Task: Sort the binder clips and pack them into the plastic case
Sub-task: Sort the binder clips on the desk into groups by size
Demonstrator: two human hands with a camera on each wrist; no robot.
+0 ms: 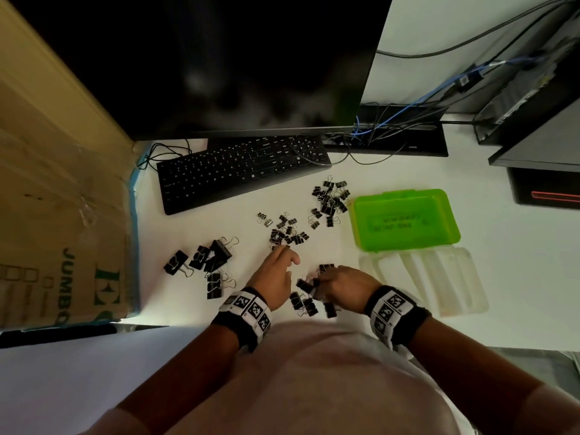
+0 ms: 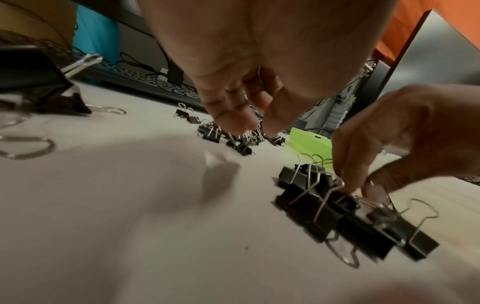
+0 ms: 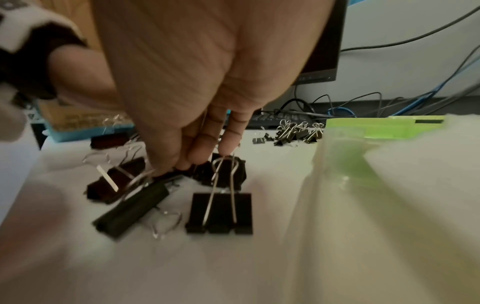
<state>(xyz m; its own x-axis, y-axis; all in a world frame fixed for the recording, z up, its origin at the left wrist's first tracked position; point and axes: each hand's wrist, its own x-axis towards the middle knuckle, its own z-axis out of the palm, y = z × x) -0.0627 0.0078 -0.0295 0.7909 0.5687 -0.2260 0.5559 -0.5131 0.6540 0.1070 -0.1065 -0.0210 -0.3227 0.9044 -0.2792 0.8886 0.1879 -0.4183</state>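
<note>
While my two hands work side by side at the near edge of the white desk (image 1: pixel 518 277), the move turns on the plastic case (image 1: pixel 408 219): it lies at about two o'clock from my right hand (image 1: pixel 346 282), its green lid half farther off and its clear half (image 1: pixel 439 279) nearer, just beside that hand at three o'clock; both halves run long axis left to right, open side up and, as far as I can see, holding no clips yet; my right hand is plainly the nearer one. At ten o'clock from my left hand (image 1: pixel 276 277) sits the heap of large clips (image 1: pixel 207 265), with open desk between; at twelve o'clock, touching or nearly touching its fingertips, lies the small-clip scatter (image 1: pixel 287 232); a second heap (image 1: pixel 331 196) sits against the case's left end. Under my right hand lies the medium pile (image 1: pixel 309 298); my fingers (image 3: pixel 205 150) are curled down and pinching into it, thumb and forefinger closed on one clip's black body, I judge; one clip (image 3: pixel 221 214) lies flat just nearer, handles pointing at the hand. My left hand hangs loosely curled, holding nothing that I can see. I judge the sorting near done; the carry rightward looks short and unobstructed, the desk edge close behind my wrists.
</note>
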